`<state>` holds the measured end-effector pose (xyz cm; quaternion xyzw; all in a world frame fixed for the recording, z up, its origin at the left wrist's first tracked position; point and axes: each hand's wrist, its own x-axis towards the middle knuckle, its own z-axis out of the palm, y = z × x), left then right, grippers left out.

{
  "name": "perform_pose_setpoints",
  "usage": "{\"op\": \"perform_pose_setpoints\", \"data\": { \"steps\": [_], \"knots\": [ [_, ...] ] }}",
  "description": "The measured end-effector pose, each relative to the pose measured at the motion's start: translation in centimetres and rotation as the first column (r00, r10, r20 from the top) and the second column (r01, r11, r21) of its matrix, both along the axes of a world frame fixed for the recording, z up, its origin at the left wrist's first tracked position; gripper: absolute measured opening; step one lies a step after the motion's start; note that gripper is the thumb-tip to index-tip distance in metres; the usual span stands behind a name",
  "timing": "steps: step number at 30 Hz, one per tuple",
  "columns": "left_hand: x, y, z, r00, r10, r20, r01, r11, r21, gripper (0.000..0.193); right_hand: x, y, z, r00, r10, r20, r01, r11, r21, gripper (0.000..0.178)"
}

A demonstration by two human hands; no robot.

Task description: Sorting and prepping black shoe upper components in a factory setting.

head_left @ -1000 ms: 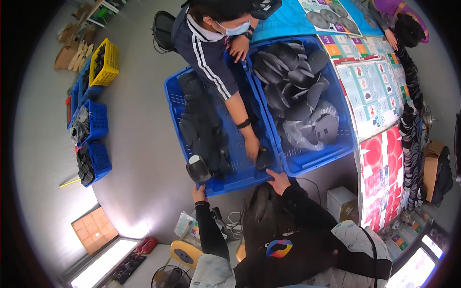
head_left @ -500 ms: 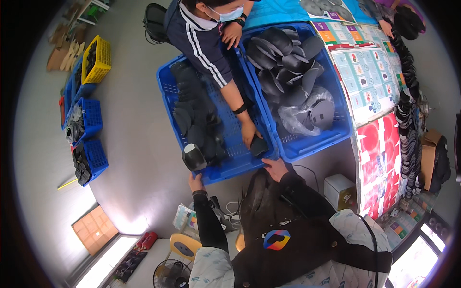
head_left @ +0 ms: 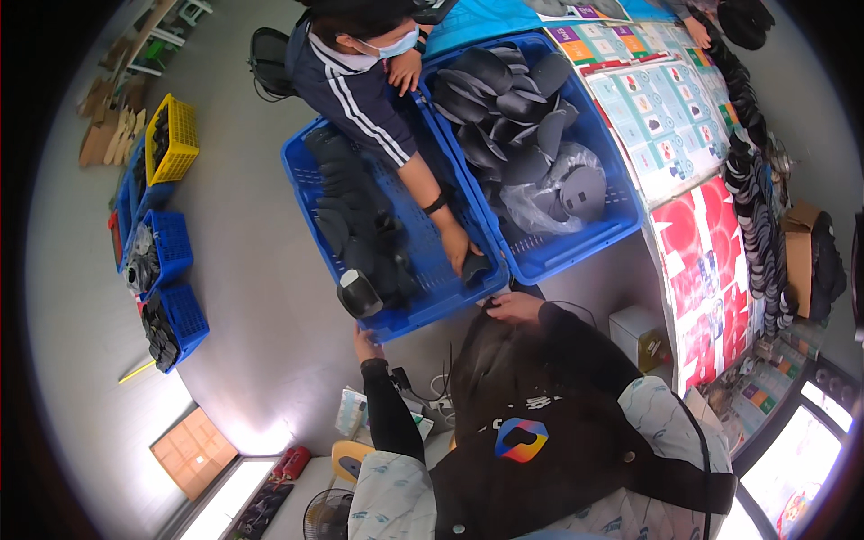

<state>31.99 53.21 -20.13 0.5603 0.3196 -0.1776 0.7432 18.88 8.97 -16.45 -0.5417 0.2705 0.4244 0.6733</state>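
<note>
left hand: mine, at the near rim of the left blue crate. fingers curled on the crate edge, grip itself too small for me to tell.
right hand: mine, at the near corner where both crates meet. fingers bent, look closed on the rim, can't tell exactly what's pinched.
left blue crate: on the grey floor, holds rows of dark shoe parts along its left side, right half mostly bare mesh.
right blue crate: touching the left one, full of dark soles plus a clear plastic bag.
co-worker: other person's hand reaches into the left crate, on a dark piece near my right hand.
rest: small blue crates and a yellow crate well apart to my left.
</note>
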Motion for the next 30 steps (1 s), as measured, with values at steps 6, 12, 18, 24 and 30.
{"op": "perform_pose_setpoints", "data": {
  "steps": [6, 12, 18, 24, 30],
  "knots": [
    [-4.3, -0.2, 2.1, 0.913, 0.334, -0.234, -0.210, 0.877, 0.432, 0.055, -5.6, -9.6, 1.1, 0.744, 0.666, 0.051, -0.480, 0.586, -0.653, 0.051],
    [-6.7, -9.5, 3.9, 0.899, -0.413, 0.142, 0.024, 0.372, 0.928, 0.039, -10.5, -16.7, 3.6, 0.857, 0.514, 0.011, -0.334, 0.572, -0.749, 0.053],
    [-3.4, -24.4, 7.1, 0.557, -0.766, 0.321, 0.060, 0.422, 0.905, 0.035, 0.6, -19.8, 8.1, 0.727, 0.569, 0.385, -0.093, 0.637, -0.765, 0.049],
    [-4.4, -35.7, 8.9, 0.643, -0.689, 0.335, 0.478, 0.703, 0.527, 0.035, 16.4, -24.2, 10.9, 0.715, 0.148, 0.684, 0.466, 0.628, -0.624, 0.053],
    [-2.2, -38.1, 7.6, 0.659, -0.681, 0.318, 0.602, 0.732, 0.321, 0.033, 33.8, -26.6, 10.0, 0.654, 0.236, 0.719, 0.606, 0.405, -0.684, 0.057]
  ]
}}
